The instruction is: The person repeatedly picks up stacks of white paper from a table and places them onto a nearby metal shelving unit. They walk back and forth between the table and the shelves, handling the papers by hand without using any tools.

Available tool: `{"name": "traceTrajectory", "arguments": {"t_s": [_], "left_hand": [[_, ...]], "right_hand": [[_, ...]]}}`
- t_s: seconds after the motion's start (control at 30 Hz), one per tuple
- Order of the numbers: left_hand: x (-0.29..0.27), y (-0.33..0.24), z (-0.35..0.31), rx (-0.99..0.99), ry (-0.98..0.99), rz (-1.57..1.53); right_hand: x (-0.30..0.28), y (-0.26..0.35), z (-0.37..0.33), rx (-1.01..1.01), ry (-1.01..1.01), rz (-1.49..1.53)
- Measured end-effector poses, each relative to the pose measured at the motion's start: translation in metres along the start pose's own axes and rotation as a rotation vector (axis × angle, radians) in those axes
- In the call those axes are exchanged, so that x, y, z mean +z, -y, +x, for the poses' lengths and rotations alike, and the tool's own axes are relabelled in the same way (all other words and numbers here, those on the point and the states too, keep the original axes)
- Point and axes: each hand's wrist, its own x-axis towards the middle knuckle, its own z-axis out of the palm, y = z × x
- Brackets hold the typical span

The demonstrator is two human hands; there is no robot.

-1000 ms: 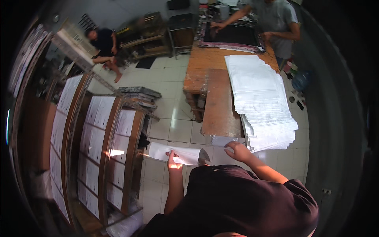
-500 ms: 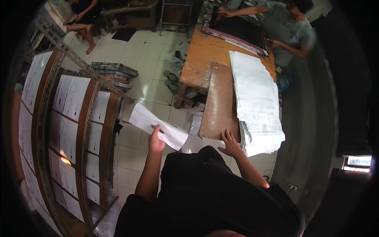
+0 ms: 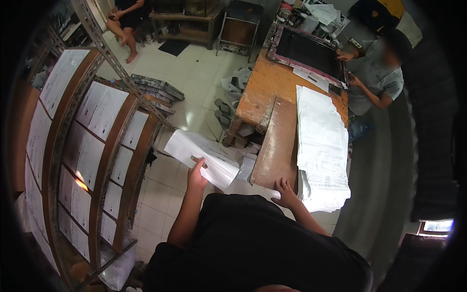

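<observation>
My left hand (image 3: 197, 176) grips a flat white bag (image 3: 221, 168) near an oval handle hole, thumb and fingers closed on it. The bag is slightly curled, and faint dark print shows on its upper face. At the near edge of a brown board (image 3: 276, 151), my right hand (image 3: 287, 193) rests with fingers spread and holds nothing. Right beside that hand lies a tall, uneven stack of flat white sheets or bags (image 3: 322, 146), partly fanned out along the table.
Racks with slanted boards (image 3: 90, 109) carrying printed white pieces stand at left. Across the orange wooden table (image 3: 267, 78), a co-worker (image 3: 377, 73) handles a framed screen (image 3: 309, 51). Sandals (image 3: 223, 113) and plastic bags (image 3: 237, 82) lie on the floor. Another person (image 3: 127, 27) sits far left.
The view has shifted, so the table and racks sit lower in it. The co-worker's far hand has moved from the screen's far left to its right side. My hands keep their holds.
</observation>
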Motion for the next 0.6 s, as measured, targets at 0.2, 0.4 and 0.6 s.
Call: {"name": "traceTrajectory", "arguments": {"t_s": [0.2,0.4,0.6], "left_hand": [[0.020,0.013,-0.022,0.013,0.036,0.051],[0.040,0.036,-0.016,0.004,0.001,0.040],[0.071,0.047,-0.036,0.075,0.001,0.016]], "right_hand": [[-0.003,-0.004,0.003,0.003,0.027,0.087],[-0.065,-0.006,-0.017,0.087,-0.021,0.929],[-0.095,-0.060,-0.040,-0.112,-0.472,1.095]]}}
